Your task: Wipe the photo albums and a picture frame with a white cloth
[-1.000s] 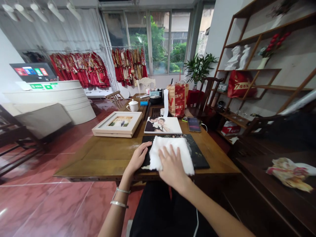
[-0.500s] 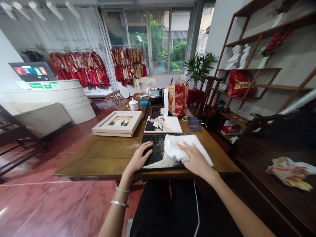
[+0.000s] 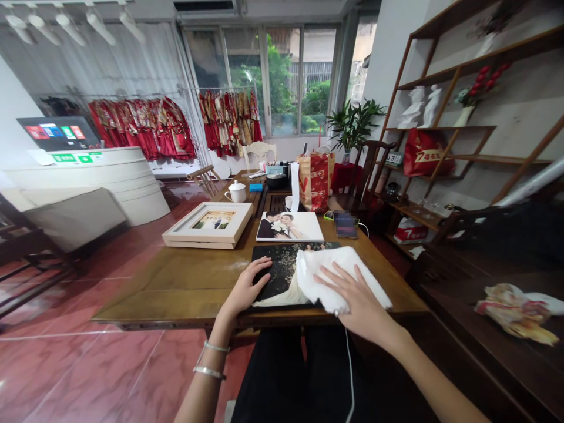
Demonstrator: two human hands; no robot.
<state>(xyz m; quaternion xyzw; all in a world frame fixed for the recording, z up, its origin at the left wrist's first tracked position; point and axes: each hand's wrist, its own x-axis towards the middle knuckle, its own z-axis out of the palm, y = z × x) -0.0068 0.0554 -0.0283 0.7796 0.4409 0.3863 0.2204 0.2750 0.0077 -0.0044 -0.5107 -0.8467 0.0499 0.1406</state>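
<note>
A dark photo panel with a pale gown printed on it lies flat near the table's front edge. My left hand rests on its left edge, fingers stretched and holding nothing. On the panel's right part is a folded white cloth, which hides much of the picture and hangs past the right edge. My right hand lies flat on this cloth with fingers spread, pressing from above. Just behind the panel is a lighter photo panel showing a couple.
A pale framed picture lies at the left on the wooden table. Behind stand a white lidded cup and a red paper bag. A phone with a white cable lies at the right. Crumpled wrapping sits far right.
My right hand and the white cloth have slid right and toward me, uncovering more of the dark panel's upper part. My left hand stays at the panel's left edge.
</note>
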